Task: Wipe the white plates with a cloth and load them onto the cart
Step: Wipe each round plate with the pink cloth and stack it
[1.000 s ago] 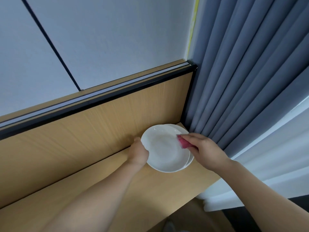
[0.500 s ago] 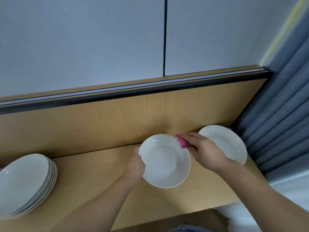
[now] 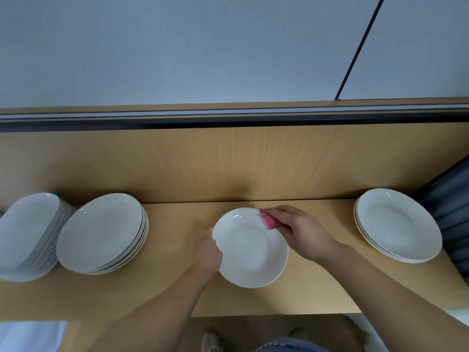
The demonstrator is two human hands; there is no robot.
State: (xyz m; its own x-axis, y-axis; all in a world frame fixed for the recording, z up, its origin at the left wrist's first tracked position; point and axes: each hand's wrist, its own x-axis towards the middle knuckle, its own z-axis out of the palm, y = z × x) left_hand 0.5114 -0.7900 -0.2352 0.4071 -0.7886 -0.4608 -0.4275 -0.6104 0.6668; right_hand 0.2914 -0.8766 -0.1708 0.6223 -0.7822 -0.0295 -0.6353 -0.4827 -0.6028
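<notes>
A white plate (image 3: 250,250) is held over the middle of the wooden table (image 3: 317,290). My left hand (image 3: 209,252) grips its left rim. My right hand (image 3: 300,231) pinches a pink cloth (image 3: 269,221) against the plate's upper right rim. A short stack of white plates (image 3: 397,224) lies at the right end of the table. Two taller stacks stand at the left: one stack (image 3: 102,232) beside my left arm and another stack (image 3: 28,235) at the frame's edge.
A wooden back panel (image 3: 228,161) with a dark top rail rises behind the table, and a pale wall stands above it. Grey curtain (image 3: 454,204) hangs at the far right. The floor and my shoes show below the table's front edge.
The view has swung left, away from the curtain, bringing the two left stacks into sight. The held plate has moved left, away from the right-hand stack, with both hands still on it.
</notes>
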